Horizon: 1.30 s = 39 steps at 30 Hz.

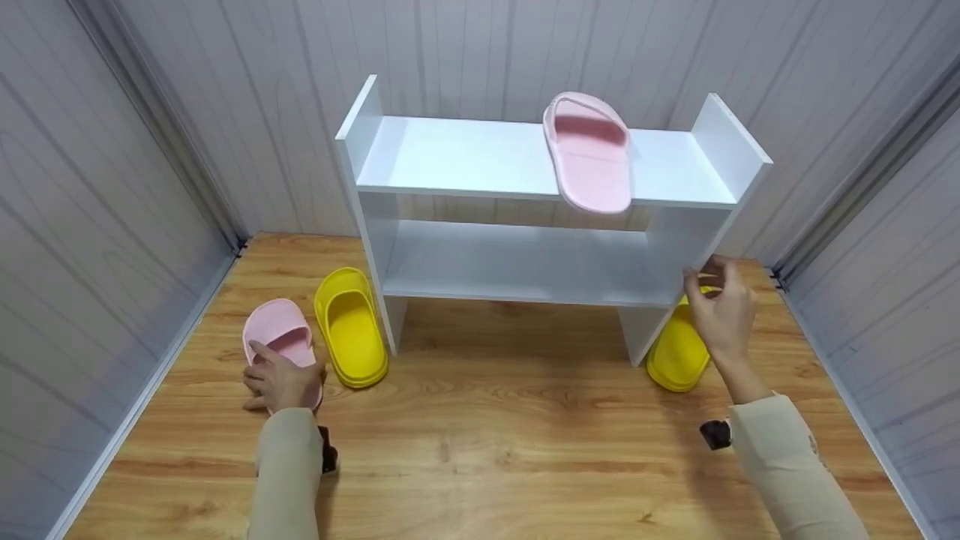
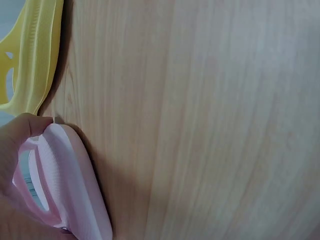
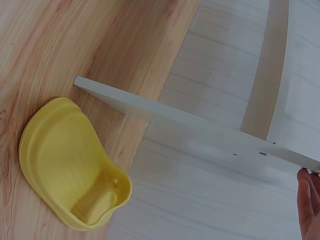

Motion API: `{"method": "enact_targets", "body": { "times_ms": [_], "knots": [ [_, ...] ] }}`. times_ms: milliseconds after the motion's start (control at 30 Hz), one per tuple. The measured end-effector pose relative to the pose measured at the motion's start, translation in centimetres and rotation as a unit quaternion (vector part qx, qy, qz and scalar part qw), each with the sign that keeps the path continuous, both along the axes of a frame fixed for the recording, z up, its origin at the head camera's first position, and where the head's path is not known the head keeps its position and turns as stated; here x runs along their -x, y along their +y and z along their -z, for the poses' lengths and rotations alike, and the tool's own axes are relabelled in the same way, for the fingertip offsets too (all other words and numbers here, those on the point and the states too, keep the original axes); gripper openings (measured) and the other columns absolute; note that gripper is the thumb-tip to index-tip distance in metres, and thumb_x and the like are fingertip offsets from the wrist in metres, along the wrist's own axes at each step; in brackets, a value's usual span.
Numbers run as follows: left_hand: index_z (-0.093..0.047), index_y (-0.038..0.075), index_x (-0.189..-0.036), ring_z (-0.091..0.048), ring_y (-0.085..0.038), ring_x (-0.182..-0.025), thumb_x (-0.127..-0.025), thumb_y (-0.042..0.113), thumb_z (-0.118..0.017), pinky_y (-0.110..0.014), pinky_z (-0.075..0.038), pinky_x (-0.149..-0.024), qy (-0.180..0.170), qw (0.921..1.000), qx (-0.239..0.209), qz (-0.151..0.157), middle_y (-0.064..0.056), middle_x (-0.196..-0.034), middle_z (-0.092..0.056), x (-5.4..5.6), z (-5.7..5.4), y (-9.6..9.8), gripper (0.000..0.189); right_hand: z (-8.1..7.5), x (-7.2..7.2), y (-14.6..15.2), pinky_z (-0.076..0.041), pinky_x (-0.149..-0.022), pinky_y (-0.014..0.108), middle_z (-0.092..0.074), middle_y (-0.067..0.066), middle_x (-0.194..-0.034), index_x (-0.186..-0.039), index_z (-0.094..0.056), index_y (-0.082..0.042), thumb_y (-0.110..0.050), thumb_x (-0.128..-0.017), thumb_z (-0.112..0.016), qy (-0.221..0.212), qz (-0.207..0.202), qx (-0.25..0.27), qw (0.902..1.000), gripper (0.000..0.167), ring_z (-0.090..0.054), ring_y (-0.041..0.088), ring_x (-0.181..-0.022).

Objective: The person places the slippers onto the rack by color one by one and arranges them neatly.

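Note:
My left hand [image 1: 281, 379] lies over a pink slipper [image 1: 274, 319] on the floor and grips it across its sides. The left wrist view shows the thumb at the heel edge of this pink slipper [image 2: 70, 175]. My right hand [image 1: 724, 307] is raised beside the right side panel of a white shelf rack [image 1: 517, 262], fingers loosely bent. In the right wrist view the fingertips [image 3: 304, 176] touch the edge of that panel [image 3: 190, 122]. A yellow slipper [image 1: 679, 352] stands on the floor below this hand, partly hidden by it.
Another pink slipper [image 1: 592, 165] rests on the top shelf, its heel over the front edge. A second yellow slipper [image 1: 352, 330] stands against the rack's left side, close to my left hand. Pale panelled walls [image 1: 112, 225] enclose the wooden floor [image 1: 480, 450] at both sides and behind.

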<state>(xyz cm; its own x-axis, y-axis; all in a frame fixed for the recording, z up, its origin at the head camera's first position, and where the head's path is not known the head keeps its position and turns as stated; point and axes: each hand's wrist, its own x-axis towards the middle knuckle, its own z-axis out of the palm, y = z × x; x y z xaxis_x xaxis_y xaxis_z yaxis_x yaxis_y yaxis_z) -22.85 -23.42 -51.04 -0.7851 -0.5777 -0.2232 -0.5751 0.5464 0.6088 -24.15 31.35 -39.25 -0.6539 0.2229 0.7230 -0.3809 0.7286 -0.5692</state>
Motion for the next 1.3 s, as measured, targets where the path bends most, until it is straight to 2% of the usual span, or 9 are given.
{"method": "enact_targets", "body": {
  "times_ms": [133, 200, 367, 500, 633, 800, 967, 1100, 1300],
  "knots": [
    [0.021, 0.005, -0.136, 0.002, -0.055, -0.119, -0.069, 0.046, -0.068, -0.073, 0.003, -0.081, 0.007, 1.0000, 0.001, 0.007, -0.044, -0.127, 0.003, -0.2, -0.1, 0.1, 0.117, 0.0, 0.0, 0.1, -0.039, -0.057, 0.007, -0.063, 0.015, -0.085, -0.097, -0.056, 0.006, -0.015, -0.081, -0.062, 0.004, -0.001, 0.000, 1.0000, 0.028, -0.061, 0.028, -0.071],
    [0.021, 0.006, -0.135, 0.004, -0.055, -0.119, -0.069, 0.047, -0.067, -0.073, 0.003, -0.082, -0.002, 1.0000, 0.002, 0.006, -0.044, -0.128, 0.005, -0.2, -0.2, 0.1, 0.118, -0.1, 0.0, 0.0, -0.039, -0.057, 0.007, -0.063, 0.014, -0.086, -0.098, -0.056, 0.005, -0.016, -0.081, -0.062, 0.000, -0.001, -0.001, 1.0000, 0.028, -0.061, 0.027, -0.071],
    [0.021, 0.007, -0.136, -0.002, -0.054, -0.120, -0.071, 0.043, -0.067, -0.072, 0.002, -0.084, -0.002, 0.9998, 0.018, -0.010, -0.043, -0.127, -0.004, 0.1, 0.3, 0.2, 0.115, -0.1, -0.1, -0.2, -0.039, -0.057, 0.008, -0.063, 0.014, -0.086, -0.098, -0.056, 0.004, -0.017, -0.081, -0.062, -0.009, -0.001, 0.001, 1.0000, 0.028, -0.061, 0.025, -0.071],
    [0.019, 0.007, -0.136, -0.012, -0.054, -0.116, -0.071, 0.040, -0.068, -0.069, -0.005, -0.087, 0.014, 0.9994, 0.021, -0.023, -0.042, -0.123, -0.013, 0.3, 0.7, -0.1, 0.114, -0.1, -0.1, -0.2, -0.039, -0.056, 0.007, -0.063, 0.014, -0.086, -0.098, -0.057, 0.005, -0.017, -0.081, -0.062, -0.006, 0.001, 0.000, 1.0000, 0.028, -0.061, 0.025, -0.070],
    [0.018, 0.008, -0.137, -0.016, -0.053, -0.114, -0.071, 0.035, -0.070, -0.065, -0.015, -0.088, 0.031, 0.9989, 0.014, -0.032, -0.040, -0.122, -0.014, 0.3, 0.7, -0.6, 0.113, -0.1, 0.0, -0.2, -0.039, -0.057, 0.007, -0.063, 0.015, -0.086, -0.098, -0.056, 0.004, -0.018, -0.081, -0.063, -0.007, -0.001, -0.002, 1.0000, 0.029, -0.061, 0.025, -0.071],
    [0.018, 0.009, -0.137, -0.012, -0.053, -0.115, -0.069, 0.034, -0.071, -0.065, -0.016, -0.088, 0.049, 0.9985, 0.008, -0.022, -0.039, -0.125, -0.009, 0.5, 0.1, -1.0, 0.115, -0.1, 0.0, -0.3, -0.039, -0.057, 0.007, -0.063, 0.014, -0.087, -0.098, -0.056, 0.004, -0.019, -0.081, -0.062, -0.008, -0.001, -0.001, 1.0000, 0.029, -0.061, 0.025, -0.071],
    [0.016, 0.009, -0.138, -0.011, -0.053, -0.116, -0.068, 0.034, -0.072, -0.065, -0.015, -0.089, 0.041, 0.9991, 0.006, -0.005, -0.039, -0.126, -0.007, 0.6, -0.7, -1.2, 0.115, 0.0, 0.1, -0.4, -0.039, -0.057, 0.007, -0.063, 0.014, -0.086, -0.098, -0.056, 0.005, -0.017, -0.081, -0.062, -0.001, -0.006, -0.004, 1.0000, 0.028, -0.061, 0.026, -0.071],
    [0.013, 0.007, -0.139, -0.013, -0.053, -0.115, -0.067, 0.030, -0.072, -0.064, -0.016, -0.088, 0.050, 0.9987, 0.000, 0.008, -0.038, -0.126, -0.008, 0.7, -1.4, -1.2, 0.113, 0.0, 0.3, -0.5, -0.039, -0.056, 0.006, -0.063, 0.014, -0.084, -0.095, -0.055, 0.006, -0.014, -0.081, -0.062, 0.011, -0.008, -0.007, 0.9999, 0.026, -0.061, 0.028, -0.069],
    [0.015, 0.011, -0.138, -0.013, -0.051, -0.116, -0.070, 0.026, -0.067, -0.063, -0.015, -0.091, 0.046, 0.9978, -0.031, 0.037, -0.035, -0.127, -0.006, 1.4, -2.7, -1.1, 0.108, -0.2, 0.2, -0.4, -0.039, -0.056, 0.007, -0.063, 0.014, -0.084, -0.096, -0.056, 0.006, -0.014, -0.080, -0.063, 0.009, -0.006, 0.000, 0.9999, 0.026, -0.060, 0.027, -0.069]
  ]
}}
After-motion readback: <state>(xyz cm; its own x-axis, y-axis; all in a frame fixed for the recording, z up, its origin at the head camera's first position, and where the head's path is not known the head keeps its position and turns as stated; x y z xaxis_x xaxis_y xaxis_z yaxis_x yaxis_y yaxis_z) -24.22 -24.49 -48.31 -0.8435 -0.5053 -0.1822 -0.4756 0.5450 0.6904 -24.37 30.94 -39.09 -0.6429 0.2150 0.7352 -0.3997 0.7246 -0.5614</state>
